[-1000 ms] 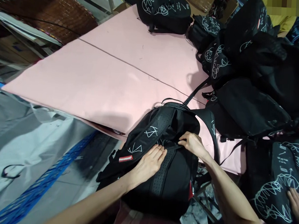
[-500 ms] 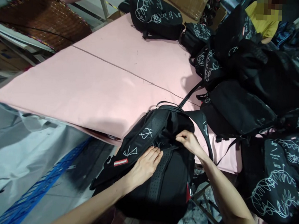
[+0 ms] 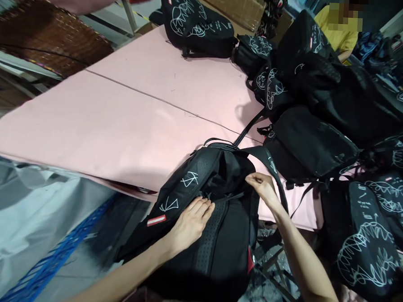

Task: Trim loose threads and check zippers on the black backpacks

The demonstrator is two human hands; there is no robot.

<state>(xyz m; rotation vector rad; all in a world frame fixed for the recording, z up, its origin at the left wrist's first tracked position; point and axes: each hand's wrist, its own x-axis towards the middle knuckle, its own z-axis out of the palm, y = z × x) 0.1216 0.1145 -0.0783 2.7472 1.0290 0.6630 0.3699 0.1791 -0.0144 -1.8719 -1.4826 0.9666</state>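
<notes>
A black backpack (image 3: 230, 242) lies in front of me at the table's near edge, with white line prints, a small red-and-white label and a dotted strip down its middle. My left hand (image 3: 193, 220) rests flat on it, fingers stretched out beside an opening or fold in the fabric. Over the right side of that fold is my right hand (image 3: 262, 186), its thumb and fingertips pinched together. Whatever is between them is too small to make out. One shoulder strap (image 3: 271, 166) curves behind the right hand.
A pink-covered table (image 3: 128, 124) spreads ahead, crossed by a thin dark line. More black printed backpacks (image 3: 320, 143) are heaped on the right, and another backpack (image 3: 201, 29) lies at the far edge. A person in yellow (image 3: 339, 34) is beyond them. A woven basket (image 3: 52, 35) is at the left.
My right hand has moved slightly right along the backpack, away from my left hand, still pinched. My left hand stays flat on the fabric. The whole view has shifted a little.
</notes>
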